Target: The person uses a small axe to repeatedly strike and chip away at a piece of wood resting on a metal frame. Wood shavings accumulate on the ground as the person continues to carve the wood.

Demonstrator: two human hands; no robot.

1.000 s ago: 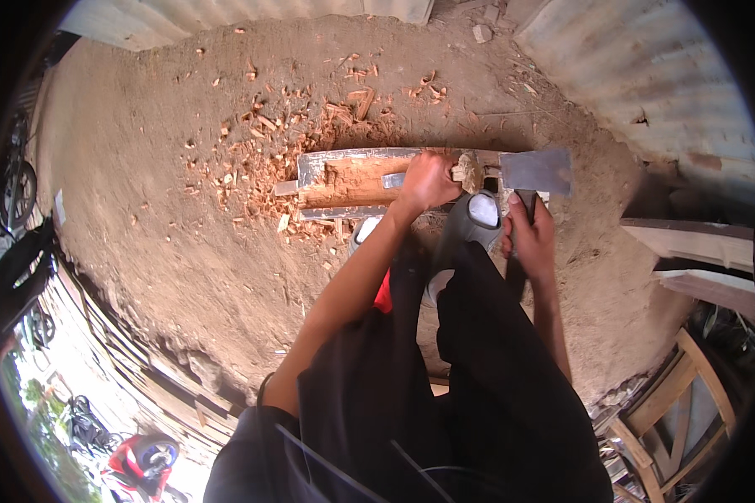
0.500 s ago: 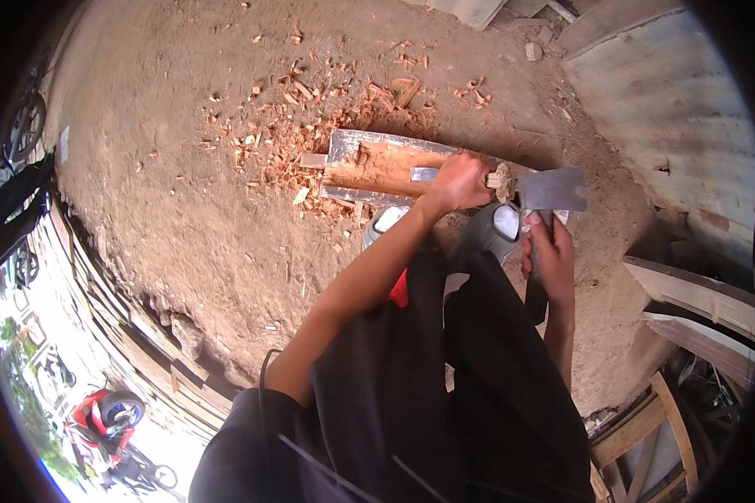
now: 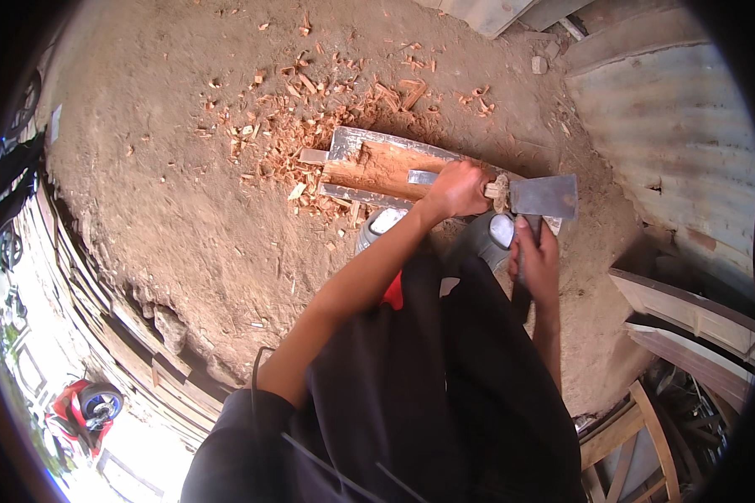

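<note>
My left hand point(image 3: 463, 186) is closed round a chisel point(image 3: 419, 177), its metal blade pointing left over a hollowed piece of wood point(image 3: 376, 158) with worn grey edges. The chisel's frayed wooden handle end shows right of my fist. My right hand point(image 3: 537, 260) grips the dark handle of a wide-bladed metal tool point(image 3: 544, 197), whose head is beside that handle end; I cannot tell whether they touch. My feet in grey shoes point(image 3: 486, 239) are against or very near the wood's near side. Pale chips and shavings point(image 3: 298, 117) lie round its left end and beyond.
Corrugated metal sheets point(image 3: 663, 151) line the right. Boards point(image 3: 679, 306) and a wooden frame point(image 3: 646, 427) stand at the lower right. Stacked slats point(image 3: 134, 344) edge the dirt floor point(image 3: 168, 193) at lower left, with a red motorbike point(image 3: 80, 415) outside in bright light.
The view has turned, so the wood now slants down to the right and sits further right. Both hands keep their grips, with little visible movement relative to the wood.
</note>
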